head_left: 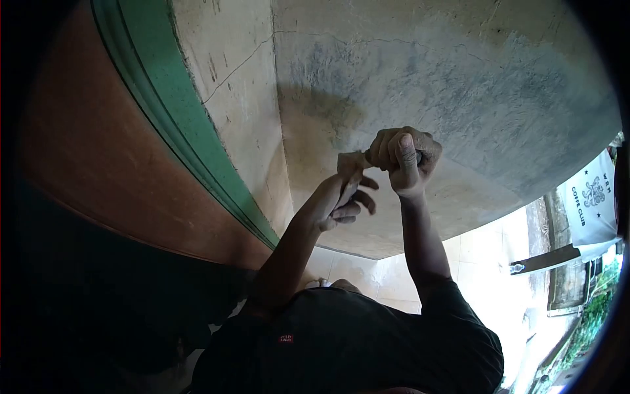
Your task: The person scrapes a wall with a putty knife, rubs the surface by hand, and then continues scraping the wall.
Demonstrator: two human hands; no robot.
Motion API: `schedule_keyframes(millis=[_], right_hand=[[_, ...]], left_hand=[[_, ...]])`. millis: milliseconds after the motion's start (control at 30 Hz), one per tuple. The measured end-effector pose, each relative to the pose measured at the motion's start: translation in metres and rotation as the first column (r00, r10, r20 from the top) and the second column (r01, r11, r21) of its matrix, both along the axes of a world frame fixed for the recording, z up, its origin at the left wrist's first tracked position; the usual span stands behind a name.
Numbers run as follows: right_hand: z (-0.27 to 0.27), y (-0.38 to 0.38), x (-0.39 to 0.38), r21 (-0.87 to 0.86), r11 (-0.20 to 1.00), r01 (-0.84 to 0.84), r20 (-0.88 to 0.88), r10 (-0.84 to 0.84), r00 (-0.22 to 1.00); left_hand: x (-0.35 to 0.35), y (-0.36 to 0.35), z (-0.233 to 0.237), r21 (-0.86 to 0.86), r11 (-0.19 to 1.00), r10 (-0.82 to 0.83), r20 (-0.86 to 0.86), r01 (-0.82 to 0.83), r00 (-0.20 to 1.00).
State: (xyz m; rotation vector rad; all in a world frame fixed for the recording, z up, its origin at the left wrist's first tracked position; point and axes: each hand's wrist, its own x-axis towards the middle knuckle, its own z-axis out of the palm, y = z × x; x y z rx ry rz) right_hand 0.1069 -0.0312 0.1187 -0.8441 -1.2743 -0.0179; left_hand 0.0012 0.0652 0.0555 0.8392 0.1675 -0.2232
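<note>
My right hand (408, 159) is closed in a fist, thumb on top, around the handle of what looks like a putty knife (348, 162). Its flat, pale brown blade points left, in front of the wall (420, 79). Just below the blade is my left hand (344, 202), its fingers apart and loosely bent. The upper fingers of that hand overlap the lower edge of the blade in this view. Grey, patchy plaster covers the wall behind both hands, with smoother beige areas lower down.
A wall corner (279, 98) with a thin crack runs down left of my hands. Further left stands a green frame (190, 138) beside a reddish-brown panel (118, 151). Pale floor tiles (472, 253) lie below. At right hangs a white printed banner (590, 200).
</note>
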Motion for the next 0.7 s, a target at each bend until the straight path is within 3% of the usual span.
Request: schedule_keyframes(millis=[33,67,100,133,167,200,267,300,333,400,433,500,533,600,633,700], right_hand=[[0.012,0.004,0.001,0.042,0.999,-0.019,0.079,0.016,0.997],[0.016,0.007,0.001,0.050,0.999,-0.019,0.081,0.015,0.997],[0.019,0.011,0.001,0.076,0.995,-0.064,0.114,0.055,0.992],[0.020,0.014,0.000,0.098,0.989,-0.109,0.147,0.094,0.985],[0.016,0.019,-0.003,0.078,0.997,-0.017,0.160,0.004,0.987],[0.006,0.026,-0.002,0.080,0.997,-0.019,0.151,0.006,0.989],[-0.017,0.041,0.003,0.033,0.997,0.075,0.010,-0.076,0.997],[-0.019,0.042,0.002,0.011,0.997,0.076,-0.047,-0.075,0.996],[-0.020,0.041,0.001,0.013,0.998,0.062,-0.045,-0.061,0.997],[-0.022,0.038,-0.006,0.046,0.992,0.115,0.034,-0.117,0.993],[-0.021,0.035,-0.010,0.107,0.987,0.118,0.097,-0.129,0.987],[-0.025,0.026,-0.018,0.256,0.961,0.108,0.056,-0.126,0.990],[-0.027,0.021,-0.021,0.244,0.966,0.086,0.061,-0.104,0.993],[-0.032,0.010,-0.022,0.425,0.891,0.160,-0.088,-0.135,0.987],[-0.035,0.004,-0.020,0.413,0.898,0.149,-0.082,-0.126,0.989],[-0.043,-0.005,-0.012,0.420,0.896,0.147,-0.157,-0.088,0.984]], left_hand=[[-0.009,0.005,-0.011,-0.060,0.995,-0.075,0.123,0.083,0.990],[-0.015,-0.004,-0.020,-0.052,0.995,-0.076,0.125,0.083,0.989],[-0.023,-0.016,-0.025,0.110,0.974,0.178,0.157,-0.196,0.971],[-0.026,-0.022,-0.026,0.250,0.853,0.408,0.229,-0.458,0.884],[-0.024,-0.021,-0.027,0.254,0.852,0.409,0.224,-0.458,0.885],[-0.020,-0.018,-0.032,0.427,0.648,0.494,0.395,-0.631,0.775],[-0.015,-0.010,-0.041,0.542,0.060,0.442,0.739,-0.838,0.509],[-0.010,-0.008,-0.038,0.529,-0.029,0.389,0.788,-0.848,0.478],[-0.006,-0.010,-0.036,0.527,-0.042,0.394,0.789,-0.849,0.471],[0.003,-0.017,-0.027,0.347,0.103,0.438,0.826,-0.932,0.356],[0.007,-0.018,-0.016,0.306,-0.060,0.379,0.888,-0.950,0.262],[0.024,-0.020,-0.012,0.180,-0.149,0.298,0.946,-0.972,0.129],[0.034,-0.021,-0.009,0.112,-0.190,0.242,0.968,-0.975,0.064],[0.047,-0.025,-0.001,0.033,-0.134,0.168,0.986,-0.990,0.010],[0.053,-0.032,0.002,0.031,-0.145,0.182,0.983,-0.989,0.004],[0.065,-0.040,0.007,-0.116,0.160,0.250,0.965,-0.980,-0.074]])
